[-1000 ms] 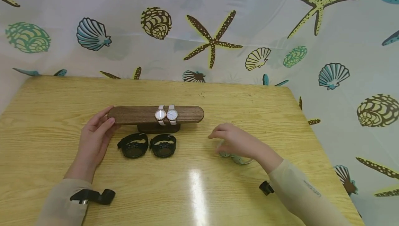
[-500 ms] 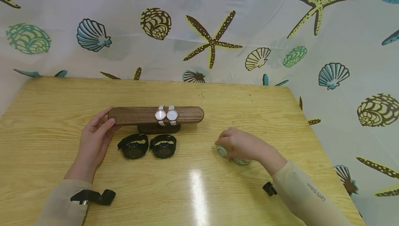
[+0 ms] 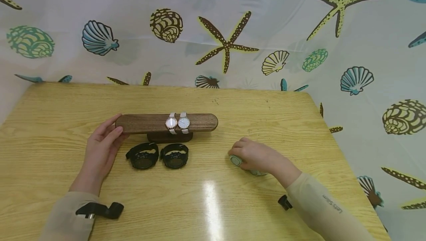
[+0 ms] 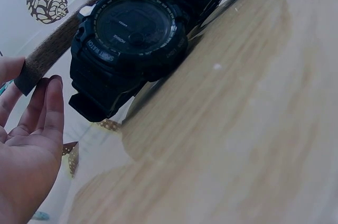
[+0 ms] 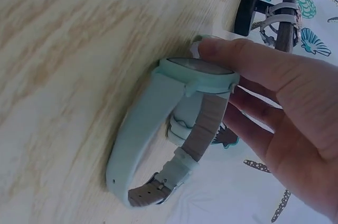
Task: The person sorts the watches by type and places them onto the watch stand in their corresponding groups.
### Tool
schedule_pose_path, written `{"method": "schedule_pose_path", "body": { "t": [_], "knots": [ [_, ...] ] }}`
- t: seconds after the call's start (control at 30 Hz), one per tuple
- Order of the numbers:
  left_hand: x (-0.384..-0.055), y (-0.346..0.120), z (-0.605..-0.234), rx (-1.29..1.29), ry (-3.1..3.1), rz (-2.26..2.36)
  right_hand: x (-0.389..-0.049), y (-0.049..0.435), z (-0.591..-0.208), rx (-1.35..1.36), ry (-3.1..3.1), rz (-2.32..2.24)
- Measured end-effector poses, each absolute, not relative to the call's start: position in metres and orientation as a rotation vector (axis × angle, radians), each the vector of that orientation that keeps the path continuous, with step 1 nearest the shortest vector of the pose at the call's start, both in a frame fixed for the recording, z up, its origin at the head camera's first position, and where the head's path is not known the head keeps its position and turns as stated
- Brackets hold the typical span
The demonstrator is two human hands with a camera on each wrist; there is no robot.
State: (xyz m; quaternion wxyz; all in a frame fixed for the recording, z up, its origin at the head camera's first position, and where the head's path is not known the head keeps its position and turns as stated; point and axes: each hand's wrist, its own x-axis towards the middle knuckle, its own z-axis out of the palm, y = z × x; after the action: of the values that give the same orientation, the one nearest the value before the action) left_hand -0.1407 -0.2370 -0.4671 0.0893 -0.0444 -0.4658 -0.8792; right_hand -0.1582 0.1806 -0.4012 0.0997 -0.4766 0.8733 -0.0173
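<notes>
My left hand (image 3: 102, 146) grips the left end of a dark wooden watch stand (image 3: 143, 123), thumb in front and fingers behind. Two watches with pale straps (image 3: 183, 122) are fastened round its bar, right of the middle. Over on the right, my right hand (image 3: 254, 155) pinches a mint-green watch (image 3: 236, 160), partly covered by the fingers. A second mint-green watch (image 5: 142, 113) with a buckled strap lies on the table just beside that hand, close to the camera in the right wrist view.
Two black sports watches (image 3: 143, 159) sit on the table (image 3: 149, 211) in front of the stand, one filling much of the left wrist view. A patterned curtain (image 3: 133, 48) borders the table's back and right side.
My right hand has come down over the mint-green watches and now pinches the left one, which has tilted slightly. My left hand stays on the stand.
</notes>
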Motion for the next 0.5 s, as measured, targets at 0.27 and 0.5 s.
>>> {"method": "schedule_pose_path", "body": {
  "t": [0.27,0.5],
  "knots": [
    [-0.141,-0.237,-0.468,-0.186,-1.364,-2.629,-0.162,0.179,-0.402,-1.437,2.688,-0.024],
    [-0.141,-0.237,-0.469,-0.170,-1.385,-2.610,-0.172,0.175,-0.399,-1.390,2.771,-0.223]
  ]
}}
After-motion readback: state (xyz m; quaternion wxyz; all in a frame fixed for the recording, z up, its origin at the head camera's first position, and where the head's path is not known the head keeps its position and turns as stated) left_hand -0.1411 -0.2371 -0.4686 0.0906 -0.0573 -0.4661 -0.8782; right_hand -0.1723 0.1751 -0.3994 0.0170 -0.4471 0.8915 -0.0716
